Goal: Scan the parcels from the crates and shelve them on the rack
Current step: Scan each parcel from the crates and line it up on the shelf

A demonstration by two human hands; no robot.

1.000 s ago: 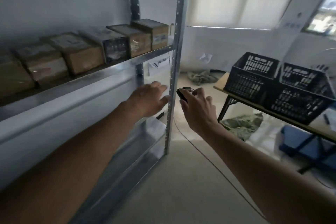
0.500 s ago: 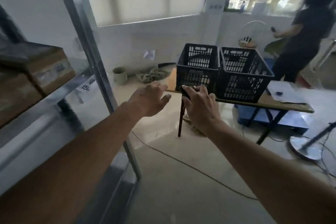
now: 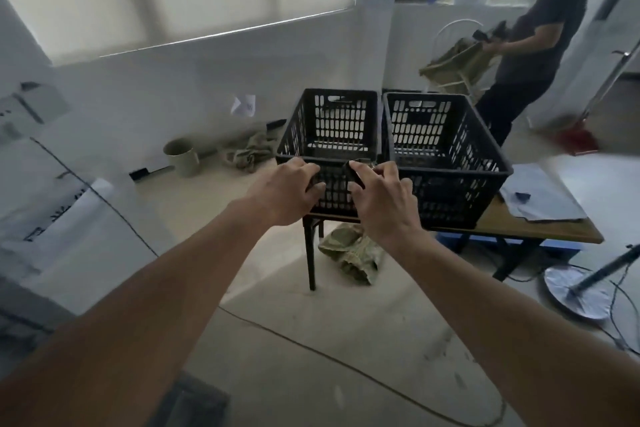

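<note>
Two black slatted crates stand side by side on a wooden table (image 3: 540, 230): the left crate (image 3: 332, 125) and the right crate (image 3: 446, 146). Their insides show no parcel that I can make out. My right hand (image 3: 384, 199) grips a small black scanner (image 3: 353, 173) in front of the left crate. My left hand (image 3: 287, 191) is stretched out beside it with fingers loosely curled, holding nothing. Both hands hover in front of the left crate's near wall. The rack is only a blurred edge (image 3: 20, 305) at the far left.
A person in dark clothes (image 3: 530, 45) stands behind the table at the right. A thin cable (image 3: 311, 345) crosses the floor. Crumpled sacks (image 3: 353, 253) lie under the table, a pale bucket (image 3: 181, 156) by the wall, a stand base (image 3: 575, 291) at the right.
The view has swung right, from the rack with its shelved parcels toward the crates. Both hands stayed stretched out in front, and the crates are now closer and centred.
</note>
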